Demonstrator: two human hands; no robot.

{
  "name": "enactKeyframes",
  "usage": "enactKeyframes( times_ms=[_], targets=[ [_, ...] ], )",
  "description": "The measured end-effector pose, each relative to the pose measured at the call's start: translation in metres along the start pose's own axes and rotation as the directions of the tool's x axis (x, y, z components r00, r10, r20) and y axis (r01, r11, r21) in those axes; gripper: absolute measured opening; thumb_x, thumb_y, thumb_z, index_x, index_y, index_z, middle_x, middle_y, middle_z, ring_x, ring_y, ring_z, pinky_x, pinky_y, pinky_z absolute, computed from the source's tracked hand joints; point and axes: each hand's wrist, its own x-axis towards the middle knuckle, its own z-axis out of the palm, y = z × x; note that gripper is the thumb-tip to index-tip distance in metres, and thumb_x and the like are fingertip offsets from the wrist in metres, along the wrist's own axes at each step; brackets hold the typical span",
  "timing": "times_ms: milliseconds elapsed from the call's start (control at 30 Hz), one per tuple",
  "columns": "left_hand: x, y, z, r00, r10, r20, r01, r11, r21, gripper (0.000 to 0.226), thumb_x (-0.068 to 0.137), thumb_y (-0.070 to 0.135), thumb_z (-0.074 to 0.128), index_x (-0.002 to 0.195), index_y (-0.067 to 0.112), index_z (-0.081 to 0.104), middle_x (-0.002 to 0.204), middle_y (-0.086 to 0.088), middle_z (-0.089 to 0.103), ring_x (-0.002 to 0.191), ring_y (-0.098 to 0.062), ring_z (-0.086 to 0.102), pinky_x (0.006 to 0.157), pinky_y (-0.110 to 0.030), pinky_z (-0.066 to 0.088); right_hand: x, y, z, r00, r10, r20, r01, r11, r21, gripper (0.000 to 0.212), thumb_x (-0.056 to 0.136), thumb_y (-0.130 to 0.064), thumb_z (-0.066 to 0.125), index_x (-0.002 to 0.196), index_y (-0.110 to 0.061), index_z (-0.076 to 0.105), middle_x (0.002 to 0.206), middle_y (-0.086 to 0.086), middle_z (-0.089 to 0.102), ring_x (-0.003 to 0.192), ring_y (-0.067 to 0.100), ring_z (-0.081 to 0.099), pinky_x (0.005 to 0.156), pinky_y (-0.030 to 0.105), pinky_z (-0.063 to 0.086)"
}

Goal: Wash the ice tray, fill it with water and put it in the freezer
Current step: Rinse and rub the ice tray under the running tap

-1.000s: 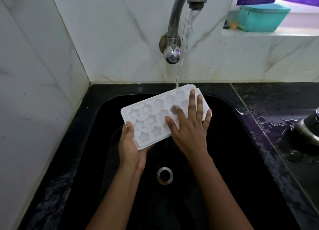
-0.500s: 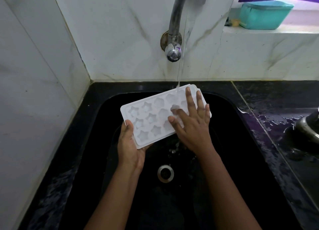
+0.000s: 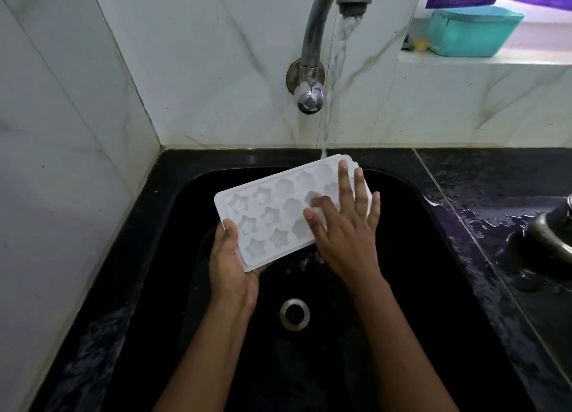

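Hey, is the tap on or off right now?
On: water pours from the tap onto the far end of the white ice tray.

Matt white plastic ice tray (image 3: 272, 213), glossy black sink (image 3: 433, 288), shiny metal tap (image 3: 312, 40)

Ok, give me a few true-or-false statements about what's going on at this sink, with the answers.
1. Water runs from the tap onto the ice tray. True.
2. The left hand grips one end of the tray. True.
3. The right hand is balled into a fist. False: it lies flat on the tray, fingers spread.
4. The tray lies on the counter. False: it is held over the black sink.
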Motion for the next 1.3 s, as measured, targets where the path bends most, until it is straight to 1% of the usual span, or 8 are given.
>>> enactKeyframes(
  times_ms=[167,400,567,733,867,967,1200,1300],
  targets=[
    [0.001,0.0,0.002,1.0,-0.023,-0.019,0.022,0.999,-0.049,0.032,0.102,0.033,0.039,0.122,0.018,0.058,0.109,-0.006,0.073,0.098,-0.025,0.07,0.071,-0.045,0.059,0.001,-0.005,0.005,0.99,-0.067,0.124,0.054,0.993,0.106,0.068,0.087,-0.068,0.021,0.132,-0.025,0.05,0.157,-0.008,-0.014,0.142,0.011,-0.024,0.114,0.045,-0.014],
    [0.006,0.004,-0.003,0.997,0.003,-0.075,-0.011,0.994,-0.113,0.03,0.102,0.035,0.04,0.122,0.024,0.058,0.109,-0.001,0.073,0.1,-0.023,0.07,0.073,-0.045,0.058,0.005,0.009,-0.009,0.983,-0.019,-0.181,0.065,0.966,0.25,0.042,0.094,-0.048,0.039,0.091,-0.022,0.071,0.153,0.003,0.03,0.145,0.022,0.014,0.11,0.053,0.019],
    [0.005,0.003,-0.002,0.998,0.015,-0.064,-0.023,0.992,-0.123,0.035,0.102,0.035,0.039,0.129,0.021,0.055,0.115,-0.004,0.071,0.104,-0.024,0.068,0.079,-0.047,0.057,0.0,0.0,0.003,0.999,-0.031,-0.011,0.033,0.987,0.156,0.05,0.093,-0.056,0.028,0.096,-0.025,0.067,0.158,-0.002,0.016,0.147,0.018,0.001,0.114,0.047,0.004],
    [0.002,0.0,0.001,0.999,-0.004,-0.045,-0.001,0.993,-0.114,0.037,0.102,0.037,0.038,0.131,0.02,0.054,0.115,-0.005,0.07,0.104,-0.025,0.068,0.083,-0.05,0.055,-0.003,-0.008,0.009,0.999,0.008,-0.037,-0.007,1.0,0.021,0.051,0.092,-0.06,0.027,0.113,-0.028,0.061,0.16,0.001,0.004,0.147,0.016,-0.008,0.114,0.046,-0.004],
    [0.005,0.003,-0.002,0.997,0.034,-0.065,-0.041,0.994,-0.105,0.035,0.102,0.036,0.038,0.129,0.022,0.055,0.11,-0.001,0.073,0.101,-0.023,0.07,0.084,-0.052,0.054,-0.003,-0.004,0.007,0.995,-0.1,-0.019,0.1,0.994,0.034,0.048,0.092,-0.059,0.031,0.107,-0.028,0.065,0.159,-0.002,0.006,0.146,0.016,-0.008,0.115,0.044,-0.005],
    [0.004,0.001,-0.002,0.998,0.009,-0.055,-0.014,0.996,-0.092,0.032,0.102,0.037,0.038,0.124,0.023,0.057,0.109,-0.001,0.073,0.1,-0.023,0.07,0.083,-0.049,0.055,-0.003,0.004,0.006,0.997,-0.051,-0.054,0.05,0.999,-0.018,0.045,0.094,-0.056,0.029,0.094,-0.028,0.064,0.159,0.001,0.011,0.147,0.019,-0.005,0.115,0.047,-0.004],
    [0.008,0.002,-0.002,0.996,0.025,-0.09,-0.035,0.992,-0.12,0.032,0.102,0.036,0.039,0.124,0.022,0.057,0.108,-0.002,0.073,0.099,-0.023,0.07,0.08,-0.049,0.056,-0.004,-0.011,0.009,0.992,-0.085,0.089,0.08,0.995,0.058,0.062,0.09,-0.065,0.024,0.127,-0.025,0.054,0.158,-0.005,-0.01,0.144,0.013,-0.021,0.113,0.038,-0.017],
    [0.007,0.002,-0.003,0.996,0.005,-0.093,-0.015,0.994,-0.104,0.029,0.102,0.036,0.039,0.118,0.024,0.06,0.103,-0.001,0.075,0.094,-0.022,0.072,0.073,-0.045,0.058,-0.002,0.001,0.004,0.995,-0.06,0.082,0.055,0.997,0.058,0.062,0.091,-0.066,0.015,0.108,-0.03,0.063,0.16,-0.003,-0.003,0.144,0.013,-0.019,0.114,0.04,-0.014]
  ],
)
